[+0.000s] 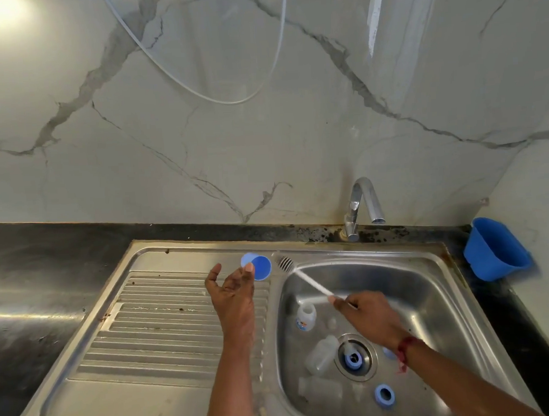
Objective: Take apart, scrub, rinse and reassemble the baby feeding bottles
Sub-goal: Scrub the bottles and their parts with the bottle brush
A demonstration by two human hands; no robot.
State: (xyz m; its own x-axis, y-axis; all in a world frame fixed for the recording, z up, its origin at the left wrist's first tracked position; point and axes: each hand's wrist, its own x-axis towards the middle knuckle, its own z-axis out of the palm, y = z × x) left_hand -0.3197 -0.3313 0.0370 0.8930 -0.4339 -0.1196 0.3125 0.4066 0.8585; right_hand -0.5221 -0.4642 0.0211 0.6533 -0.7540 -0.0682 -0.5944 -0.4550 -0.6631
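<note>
Over the steel sink (432, 281), both bare hands are in view.

Left hand (232, 294): raised above the ribbed drainboard (165, 336), palm up, fingers loosely spread and holding nothing. A translucent blue cap (260, 267) sits right at its fingertips, blurred. Cannot tell whether a finger touches it or whether it rests on the steel.

Right hand (366, 314): over the basin, fingers pinched round the thin white handle of a bottle brush (310, 282). The handle slants up and left, and its bristle end is a blur near the basin's far left corner. A red thread (404, 351) is tied at this wrist.

Basin floor:
- A small bottle with a printed label (305, 317) lies near the left wall.
- A clear bottle (322, 354) lies just beside the drain.
- A third clear bottle (319, 388) lies nearer the front edge.
- One blue collar ring (353, 359) sits on the drain.
- Another ring (385, 394) lies flat toward the front, apart from the bottles.

All the bottles are uncapped.

A chrome tap (361, 202) stands behind the basin with no visible stream. A blue plastic tub (494, 249) leans on the black counter (29, 271) at far right, by the marble wall (262, 128).
</note>
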